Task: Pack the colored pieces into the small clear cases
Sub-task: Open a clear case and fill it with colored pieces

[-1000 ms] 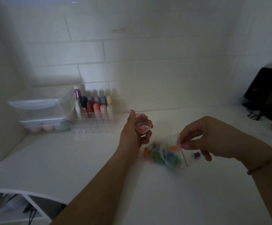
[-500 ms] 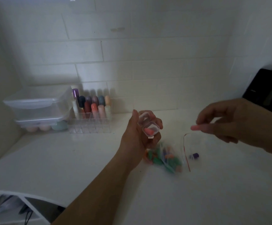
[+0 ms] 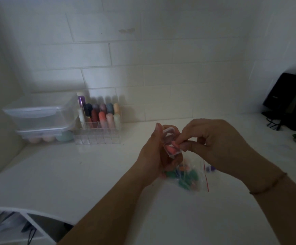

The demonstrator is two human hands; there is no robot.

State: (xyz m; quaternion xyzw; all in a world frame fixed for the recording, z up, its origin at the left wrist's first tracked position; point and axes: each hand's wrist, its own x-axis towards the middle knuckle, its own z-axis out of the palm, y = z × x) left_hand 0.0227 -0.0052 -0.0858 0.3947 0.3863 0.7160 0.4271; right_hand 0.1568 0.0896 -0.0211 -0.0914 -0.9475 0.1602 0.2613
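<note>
Pieces are going into a little box right now, one at a time. My left hand (image 3: 158,152) is curled round a small clear case (image 3: 172,145) and holds it up above the worktop (image 3: 83,174). Its lid is tipped open at the top. I can see pink pieces (image 3: 171,149) lying inside it already.

My right hand (image 3: 219,147) is right at the case. Its fingertips (image 3: 183,145) are pinched close together at the open mouth. They seem to hold a pink piece and push it in, but the picture is dim, so I can't be sure a piece is there.

Below my hands lies a clear bag (image 3: 190,175) with a red strip along its opening. More colored pieces (image 3: 186,181) are in it, green and orange ones. One purple piece (image 3: 210,168) lies on the worktop just beside the bag.

I think this case is about full. Next I need to let go of the piece, press the lid down until it shuts, and put the case aside. Then I need another case, and many pieces are left in the bag. The lid is tiny, so I must press gently or the pieces may pop out.
</note>
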